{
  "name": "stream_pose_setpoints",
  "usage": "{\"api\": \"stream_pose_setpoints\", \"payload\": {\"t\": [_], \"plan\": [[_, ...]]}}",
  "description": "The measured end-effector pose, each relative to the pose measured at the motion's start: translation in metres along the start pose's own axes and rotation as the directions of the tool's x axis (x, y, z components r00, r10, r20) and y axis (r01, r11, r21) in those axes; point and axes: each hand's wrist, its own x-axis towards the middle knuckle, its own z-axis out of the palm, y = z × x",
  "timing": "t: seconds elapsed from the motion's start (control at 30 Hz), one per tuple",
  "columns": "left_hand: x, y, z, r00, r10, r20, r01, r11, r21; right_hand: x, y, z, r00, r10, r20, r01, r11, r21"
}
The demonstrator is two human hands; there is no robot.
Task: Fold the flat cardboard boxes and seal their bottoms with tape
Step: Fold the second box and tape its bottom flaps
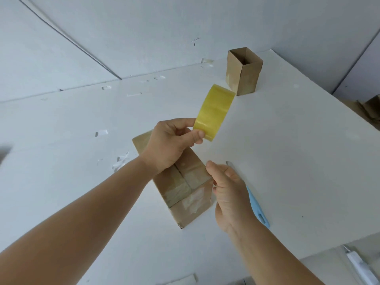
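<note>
Cardboard box point(185, 188), taped bottom up, on counter point(287, 151) between hands. Tape roll point(213, 112) pinched in left hand point(170, 145), above box. Right hand point(228, 190) curled round blue knife point(258, 206), beside box. Second box point(244, 73) upright, well apart.

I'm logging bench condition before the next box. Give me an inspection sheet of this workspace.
Surface: white table, scuffed.
Job's things: tape roll held up; cardboard box lying on its side, bottom taped; finished box standing open-topped at the back.
Clutter: tape scraps; blue cutter; white knife at lower right.
Hands: left hand pinches the roll; right hand is beside the box, fingers curled.
Cables: nothing seen.
Surroundings: white wall panels; cardboard at right edge.
</note>
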Motion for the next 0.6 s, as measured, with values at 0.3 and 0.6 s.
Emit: {"api": "stream_pose_setpoints", "payload": {"t": [0.3,0.6], "plan": [[-0.002,-0.008,-0.002,0.999,0.044,0.021,-0.044,0.999,-0.007,-0.002,-0.003,-0.016,0.997,0.071,0.004,-0.071,0.981,0.183],[-0.002,-0.008,-0.001,0.998,0.053,0.025,-0.053,0.999,0.002,0.025,-0.006,-0.006,0.998,0.047,0.030,-0.043,0.993,-0.109]]}}
